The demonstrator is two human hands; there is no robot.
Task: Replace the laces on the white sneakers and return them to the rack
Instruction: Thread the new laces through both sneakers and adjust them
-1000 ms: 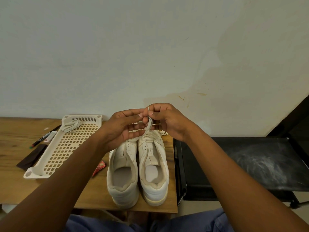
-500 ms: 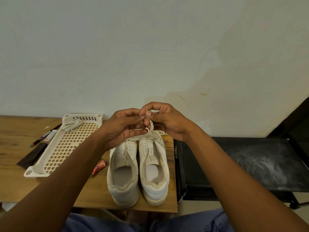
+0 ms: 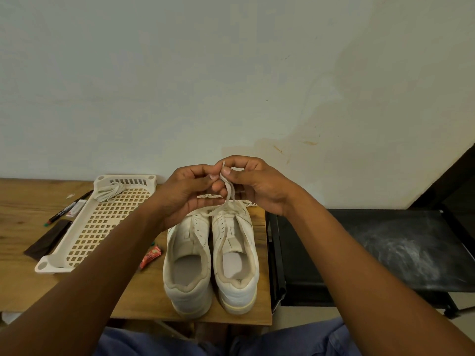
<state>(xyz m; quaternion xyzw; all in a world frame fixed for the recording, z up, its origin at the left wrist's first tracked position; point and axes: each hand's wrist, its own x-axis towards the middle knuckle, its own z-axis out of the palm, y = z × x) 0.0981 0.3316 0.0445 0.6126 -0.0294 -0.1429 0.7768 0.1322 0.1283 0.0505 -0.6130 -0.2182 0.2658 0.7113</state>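
Two white sneakers stand side by side on the wooden table [image 3: 23,291], heels toward me: the left sneaker [image 3: 189,268] and the right sneaker [image 3: 237,263]. A white lace [image 3: 227,191] rises from the toe end of the right sneaker up to my hands. My left hand [image 3: 185,194] and my right hand [image 3: 253,183] meet above the toes, and both pinch the lace near its tip. The lower eyelets are hidden behind my hands.
A cream perforated plastic rack [image 3: 102,224] lies to the left with a bundled lace [image 3: 109,191] in its far corner. Markers [image 3: 67,208], a dark flat strip [image 3: 48,240] and a red wrapper [image 3: 150,257] lie near it. A black stand [image 3: 385,253] adjoins the table's right edge.
Both hands have risen slightly, drawing the lace up from the right sneaker. The fingers have shifted along the lace tip. The sneakers have not moved.
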